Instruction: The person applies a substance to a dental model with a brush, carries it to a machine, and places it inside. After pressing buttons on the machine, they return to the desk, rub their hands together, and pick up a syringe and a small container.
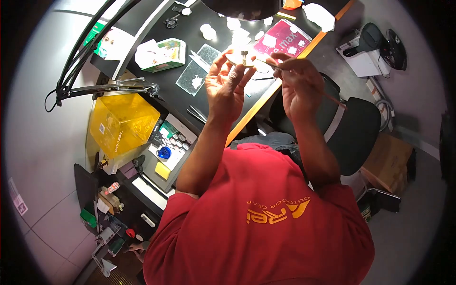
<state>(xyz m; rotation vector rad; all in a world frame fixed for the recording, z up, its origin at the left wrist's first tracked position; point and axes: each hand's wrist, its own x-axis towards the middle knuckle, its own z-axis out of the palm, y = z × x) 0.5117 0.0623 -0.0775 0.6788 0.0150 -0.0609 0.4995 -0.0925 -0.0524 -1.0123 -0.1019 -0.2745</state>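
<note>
In the head view, both hands are raised over the edge of a dark tabletop (190, 35), under a black lamp shade (240, 5). The left hand (223, 90) grips a small pale piece (233, 58) between bent fingers and thumb; a short metallic post (244, 56) stands at that piece. The right hand (300, 86) has its fingers closed on a slim tool (332, 99), its reddish handle slanting back past the wrist and its front end near the pale piece. Glare washes out this spot, so whether the tool touches the piece is hard to tell.

Beside the left hand lies a glass sheet (186, 81) with a small white fragment (196, 81) on it. An open green-and-white box (167, 56) sits beyond the sheet, and a magenta card (273, 42) bearing white bits lies past the hands. Nearer the left forearm is a pair of tweezers (196, 114). A yellow translucent cover (124, 122) stands farther to the left, and a black chair (358, 135) is at the right.
</note>
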